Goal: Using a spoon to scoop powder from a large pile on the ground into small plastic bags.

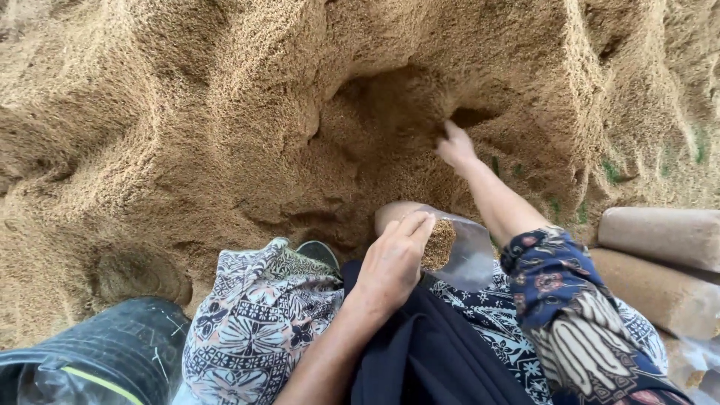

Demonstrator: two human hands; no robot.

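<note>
Head view: the person crouches w/ patterned fabric over the knees, facing a big tan heap of loose husk-like material [187,127] that has a hollow dug into its face. The left hand [394,259] is closed round the mouth of a clear plastic bag partly filled w/ the same tan material [442,244], gripping it upright just in front of the knees; fill shows near the bag's opening, though how much room is left can't be judged from this angle. The right hand [455,146] is stretched fwd into the hollow, fingers curled into the loose stuff; whether it has a handful or is only touching can't be told. At right edge, approx. three tan packed cylindrical blocks [660,236] lie stacked, looking finished, well apart from the bag. At lower left a black round bucket w/ a ribbed rim [112,352] sits beside the knee.
</note>
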